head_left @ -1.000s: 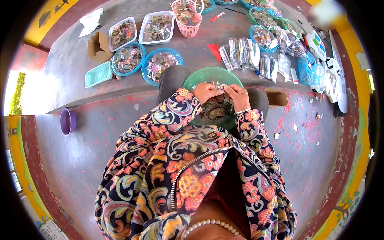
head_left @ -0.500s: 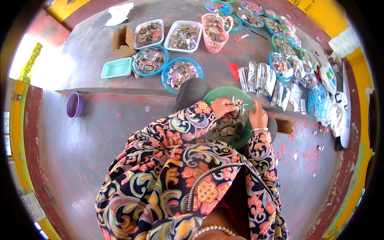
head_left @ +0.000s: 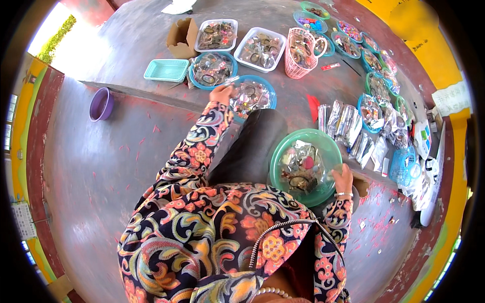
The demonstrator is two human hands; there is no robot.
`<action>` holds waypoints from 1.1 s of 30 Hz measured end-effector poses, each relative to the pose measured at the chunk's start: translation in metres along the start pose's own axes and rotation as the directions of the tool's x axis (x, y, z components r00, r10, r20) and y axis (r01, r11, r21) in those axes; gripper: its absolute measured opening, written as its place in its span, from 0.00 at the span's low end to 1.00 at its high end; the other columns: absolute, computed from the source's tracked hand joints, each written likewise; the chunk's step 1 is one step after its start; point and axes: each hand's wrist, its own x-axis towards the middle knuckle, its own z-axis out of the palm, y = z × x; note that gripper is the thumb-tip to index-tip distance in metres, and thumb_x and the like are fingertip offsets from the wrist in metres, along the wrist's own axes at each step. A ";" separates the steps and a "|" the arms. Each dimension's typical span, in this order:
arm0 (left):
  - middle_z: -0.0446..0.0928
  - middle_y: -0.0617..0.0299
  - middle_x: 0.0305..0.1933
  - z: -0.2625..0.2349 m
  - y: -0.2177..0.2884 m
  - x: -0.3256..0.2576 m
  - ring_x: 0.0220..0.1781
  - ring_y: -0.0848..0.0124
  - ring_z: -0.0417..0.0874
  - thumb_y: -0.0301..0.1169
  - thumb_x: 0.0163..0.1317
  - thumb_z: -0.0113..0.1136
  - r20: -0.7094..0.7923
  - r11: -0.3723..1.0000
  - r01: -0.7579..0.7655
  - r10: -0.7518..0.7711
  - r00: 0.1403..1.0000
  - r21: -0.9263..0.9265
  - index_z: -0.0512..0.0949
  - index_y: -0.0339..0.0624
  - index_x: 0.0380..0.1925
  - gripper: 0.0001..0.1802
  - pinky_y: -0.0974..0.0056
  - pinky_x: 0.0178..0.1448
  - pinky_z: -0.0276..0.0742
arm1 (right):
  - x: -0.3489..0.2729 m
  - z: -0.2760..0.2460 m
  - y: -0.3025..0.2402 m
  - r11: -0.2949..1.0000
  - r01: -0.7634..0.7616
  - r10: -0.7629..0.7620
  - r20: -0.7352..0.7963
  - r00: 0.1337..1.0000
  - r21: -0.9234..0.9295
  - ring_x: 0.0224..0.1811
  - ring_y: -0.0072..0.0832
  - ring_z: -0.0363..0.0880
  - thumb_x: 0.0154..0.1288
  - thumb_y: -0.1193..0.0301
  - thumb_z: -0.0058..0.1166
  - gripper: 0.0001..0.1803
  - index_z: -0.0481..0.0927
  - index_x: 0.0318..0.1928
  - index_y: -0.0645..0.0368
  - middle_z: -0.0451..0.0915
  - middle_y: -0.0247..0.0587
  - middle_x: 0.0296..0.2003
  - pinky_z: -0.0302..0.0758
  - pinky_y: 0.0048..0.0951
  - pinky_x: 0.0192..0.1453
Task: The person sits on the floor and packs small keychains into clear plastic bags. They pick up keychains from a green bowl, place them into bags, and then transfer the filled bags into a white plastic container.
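In the head view, the rim of a green plastic basin (head_left: 332, 151), set by the lap with clear packets of hair ties (head_left: 303, 171) inside, is gripped by the right hand (head_left: 343, 178). The left hand's (head_left: 221, 94) fingers are curled beside a blue basket (head_left: 273, 101); whether anything is pinched cannot be told.

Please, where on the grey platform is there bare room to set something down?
Bare surface shows left of the turquoise tray, and between the pink basket and the red piece. It is crowded around the left hand, where blue basins sit close together, and at the right, with silver packets, white bags and a blue mesh basket.
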 end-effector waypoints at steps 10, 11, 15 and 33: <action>0.71 0.65 0.15 -0.004 -0.028 0.021 0.14 0.75 0.68 0.37 0.54 0.54 0.073 0.975 0.167 -0.180 0.981 0.147 0.76 0.37 0.22 0.14 0.70 0.18 0.62 | -0.013 -0.009 -0.027 0.975 -0.129 0.142 -0.057 0.988 0.180 0.26 0.33 0.78 0.48 0.76 0.52 0.07 0.70 0.29 0.64 0.76 0.45 0.24 0.73 0.30 0.31; 0.72 0.65 0.16 -0.002 -0.025 0.016 0.15 0.75 0.69 0.38 0.54 0.55 0.063 0.978 0.182 -0.189 0.980 0.104 0.76 0.37 0.25 0.13 0.70 0.18 0.63 | -0.019 -0.017 -0.032 0.979 -0.114 0.126 -0.060 0.990 0.167 0.26 0.32 0.78 0.49 0.76 0.52 0.07 0.70 0.29 0.65 0.76 0.45 0.24 0.73 0.30 0.30; 0.78 0.56 0.25 -0.005 -0.043 0.039 0.25 0.66 0.78 0.38 0.52 0.54 -0.171 0.924 0.173 -0.120 0.978 0.341 0.79 0.39 0.31 0.14 0.64 0.29 0.72 | -0.025 -0.018 -0.017 0.948 -0.150 0.162 -0.023 0.986 0.282 0.26 0.33 0.78 0.49 0.76 0.51 0.07 0.70 0.29 0.64 0.76 0.45 0.24 0.73 0.30 0.31; 0.73 0.55 0.33 -0.034 -0.118 -0.005 0.36 0.61 0.76 0.28 0.54 0.51 0.053 0.803 0.545 -0.550 0.834 -0.241 0.67 0.42 0.42 0.14 0.60 0.41 0.73 | -0.025 -0.008 0.002 0.981 -0.141 0.153 -0.087 0.984 0.131 0.29 0.45 0.75 0.48 0.72 0.53 0.10 0.69 0.30 0.63 0.75 0.50 0.24 0.69 0.37 0.34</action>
